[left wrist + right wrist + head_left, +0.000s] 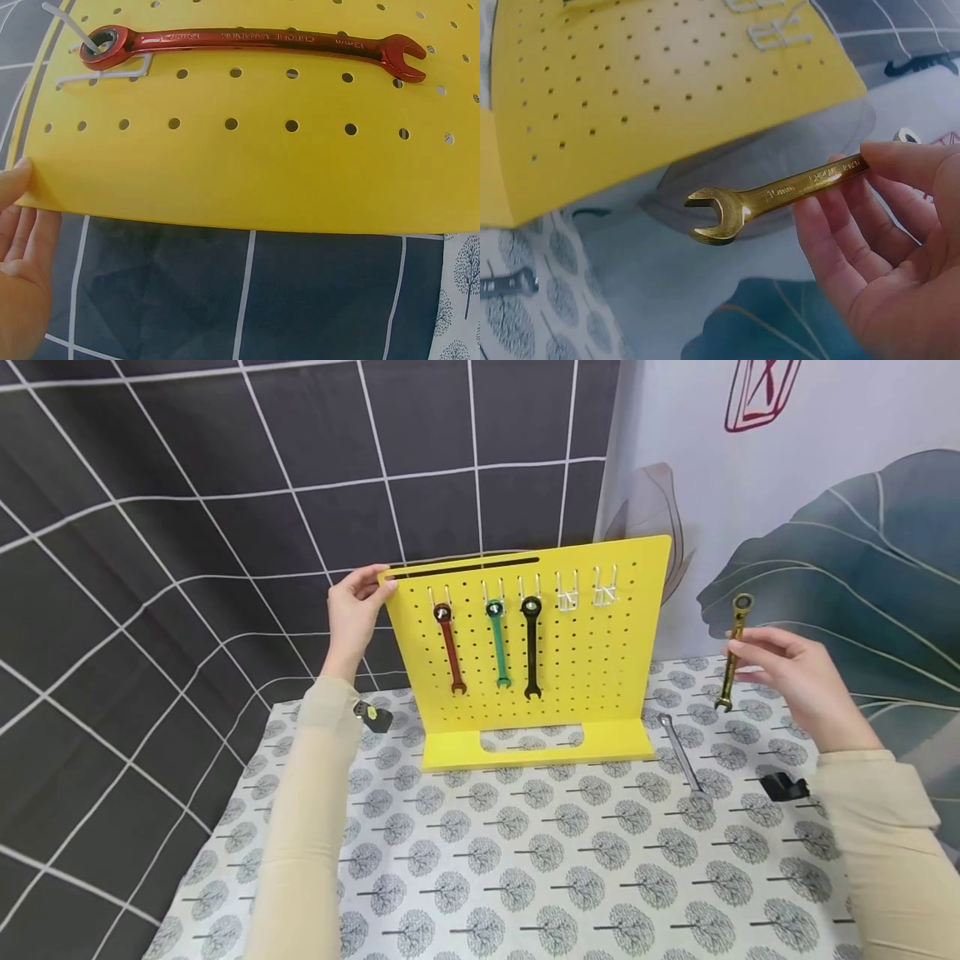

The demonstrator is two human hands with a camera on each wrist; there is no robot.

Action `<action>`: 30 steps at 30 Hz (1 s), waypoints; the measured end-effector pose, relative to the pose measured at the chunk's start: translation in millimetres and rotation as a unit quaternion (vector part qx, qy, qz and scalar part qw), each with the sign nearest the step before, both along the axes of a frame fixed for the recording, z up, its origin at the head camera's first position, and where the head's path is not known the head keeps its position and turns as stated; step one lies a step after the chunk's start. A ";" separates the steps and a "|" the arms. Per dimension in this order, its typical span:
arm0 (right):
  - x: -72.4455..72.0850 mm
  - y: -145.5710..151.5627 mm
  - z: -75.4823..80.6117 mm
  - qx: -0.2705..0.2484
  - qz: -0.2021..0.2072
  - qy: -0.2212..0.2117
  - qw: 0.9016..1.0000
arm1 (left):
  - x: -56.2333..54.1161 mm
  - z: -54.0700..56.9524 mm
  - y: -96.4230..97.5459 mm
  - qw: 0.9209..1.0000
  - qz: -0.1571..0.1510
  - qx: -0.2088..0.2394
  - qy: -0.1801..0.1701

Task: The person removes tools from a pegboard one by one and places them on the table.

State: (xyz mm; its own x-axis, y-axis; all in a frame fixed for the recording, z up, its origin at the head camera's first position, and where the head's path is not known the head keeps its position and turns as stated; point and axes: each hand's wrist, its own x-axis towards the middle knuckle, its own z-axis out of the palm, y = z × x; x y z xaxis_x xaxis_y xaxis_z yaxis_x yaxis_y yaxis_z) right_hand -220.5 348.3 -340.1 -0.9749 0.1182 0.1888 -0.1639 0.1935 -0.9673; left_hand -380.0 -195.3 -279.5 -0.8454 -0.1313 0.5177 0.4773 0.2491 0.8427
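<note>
Left hand [354, 620] pinches the pegboard [633, 652] at its upper left corner, thumb on the front face, other fingers behind the edge. Right hand [787, 672] has the gold wrench [795, 189] pinched by the shaft, thumb against fingers, grip nearly closed, palm side facing the wrist camera. Gold wrench is in the air right of the pegboard, well apart from it; in the head view, ring end up, forked end down, slightly tilted.

Yellow pegboard stands upright on its base. Hanging by their ring ends, left to right: red wrench [451, 647], green wrench [499, 647], black wrench [532, 647], all forked end down. Green and black hang near each other, red farther left. Two white hooks [568, 602] sit right of the black wrench. Silver wrench [681, 756] lies slantwise on the tree-print tablecloth [551, 893], just right of the pegboard base.

Behind: dark curtain [427, 427] with white grid lines; pale leaf-print backdrop [840, 560] on the right. Beige sleeves [300, 843] on both arms.
</note>
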 end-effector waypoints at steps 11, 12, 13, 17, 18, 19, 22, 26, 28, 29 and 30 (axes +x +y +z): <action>3.3 18.0 -23.5 0.085 -0.002 -0.051 0.995 | 1.2 0.2 0.5 1.000 -0.001 0.005 0.001; 3.3 19.0 -25.9 0.084 -0.001 -0.053 0.995 | 1.4 -0.1 0.7 1.000 0.000 0.005 0.001; 3.2 19.8 -28.4 0.085 -0.001 -0.057 0.995 | 1.6 -0.3 0.8 1.000 0.000 0.004 0.001; 3.4 22.2 -37.6 0.085 0.006 -0.070 0.994 | 1.1 -0.2 1.1 1.000 -0.002 0.011 0.005; 3.7 22.6 -39.6 0.085 0.009 -0.073 0.994 | 1.0 -0.1 1.1 1.000 -0.003 0.012 0.006; 3.8 22.9 -41.7 0.086 0.012 -0.076 0.993 | 1.0 0.1 1.2 1.000 -0.004 0.012 0.007; 3.5 23.2 -48.8 0.081 0.023 -0.079 0.993 | 1.5 0.7 1.3 1.000 -0.004 0.015 0.008; 1.5 22.6 -60.9 0.086 0.033 -0.083 0.992 | 1.9 0.9 1.7 1.000 -0.003 0.015 0.006; 0.5 22.3 -67.6 0.099 0.034 -0.089 0.990 | 2.2 1.0 1.9 1.000 -0.003 0.016 0.005; 0.4 22.2 -70.9 0.108 0.033 -0.096 0.989 | 1.9 0.7 2.0 1.000 -0.003 0.016 0.005; 0.3 22.2 -74.0 0.118 0.033 -0.100 0.987 | 2.1 0.7 2.2 1.000 -0.004 0.017 0.004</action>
